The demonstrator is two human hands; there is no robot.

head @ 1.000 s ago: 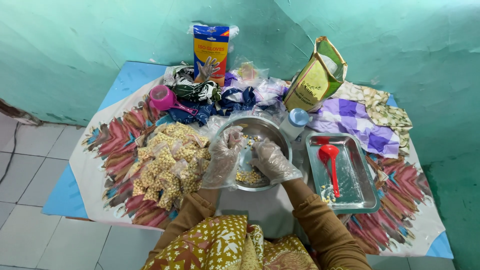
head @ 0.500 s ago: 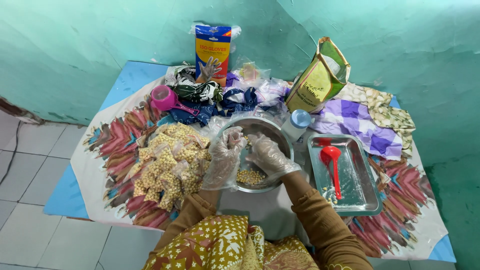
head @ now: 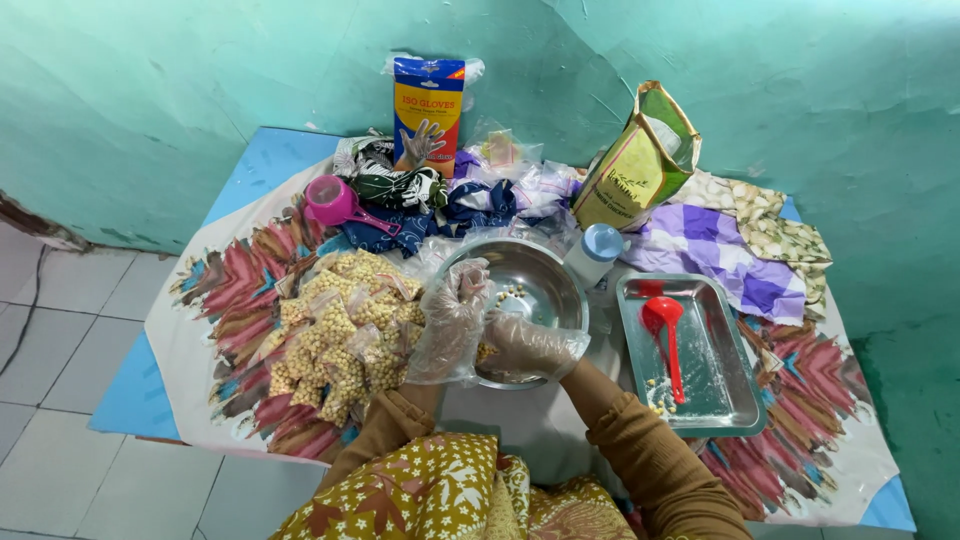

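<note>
Round steel bowl upright, few yellow pellets inside

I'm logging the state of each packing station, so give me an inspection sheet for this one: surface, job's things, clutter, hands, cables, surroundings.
Surface: table under a patterned cloth.
Job's things: steel bowl holding a few small pale round pieces; pile of small filled bags to its left.
Clutter: pink scoop, packet of gloves, open yellow-green bag, white bottle with blue cap, metal tray with a red spoon, bunched fabrics.
Hands: left hand and right hand, both in clear plastic gloves, together at the bowl's near rim; what they hold cannot be told.
Cables: one dark cable on the floor, far left.
Surroundings: teal walls, pale tiled floor.
</note>
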